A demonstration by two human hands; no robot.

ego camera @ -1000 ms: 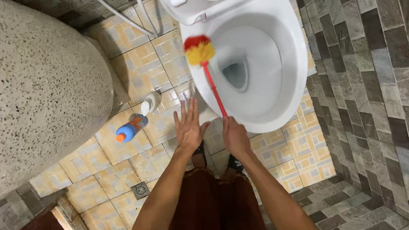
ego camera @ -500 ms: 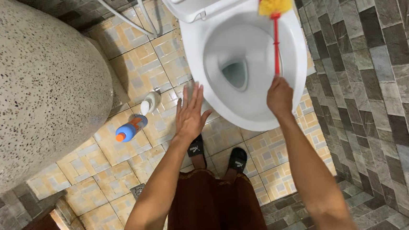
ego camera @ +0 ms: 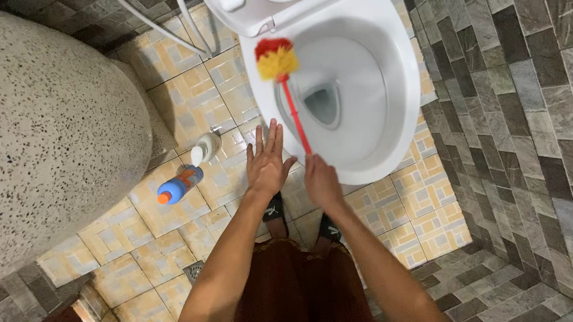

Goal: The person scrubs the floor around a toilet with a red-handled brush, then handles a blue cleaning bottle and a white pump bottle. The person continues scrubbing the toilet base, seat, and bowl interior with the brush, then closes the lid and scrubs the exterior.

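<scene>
My right hand (ego camera: 321,182) grips the red handle of a toilet brush (ego camera: 277,59); its red and yellow bristle head rests against the left inner rim of a white toilet bowl (ego camera: 399,86). My left hand (ego camera: 266,162) hovers flat with fingers spread, just left of the handle, holding nothing. The seat and lid (ego camera: 268,1) are raised at the top.
A blue bottle with an orange cap (ego camera: 179,186) lies on the patterned floor tiles, and a white bottle (ego camera: 205,148) stands beside it. A large speckled stone basin (ego camera: 36,131) fills the left. A dark tiled wall (ego camera: 540,130) is on the right. A floor drain (ego camera: 193,271) sits near my feet.
The brush head swung from the bowl's far right rim back to its left rim. My right hand moved left, close to my left hand.
</scene>
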